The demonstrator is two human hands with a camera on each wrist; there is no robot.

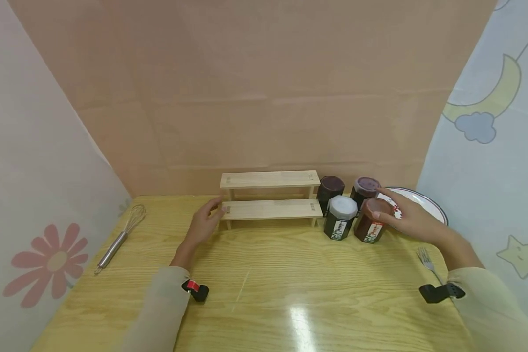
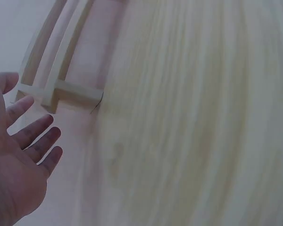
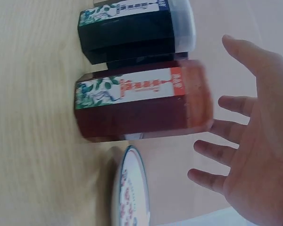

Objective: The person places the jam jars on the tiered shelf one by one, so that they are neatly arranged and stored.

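Right hand, fingers spread and holding nothing, hovers by the red jar at the table's far right; left hand lies relaxed beside the wooden shelf, bare tabletop nearer

Left wrist view: table is one pale blur, grain smeared, no detail. Wooden step rack runs off the top edge, only one end shows. Left hand cut by the left and bottom edges; thumb and wrist out of shot.

Right wrist view: white-lidded jar cropped at the top, label too small to read. Red-brown jar has a blurred lid; label text not legible. Plate cut by the bottom edge. Right hand runs off the right edge.

Head view: plate partly hidden behind the right hand; can't tell whether fingers touch the red-brown jar. Fork handle hidden by the sleeve.
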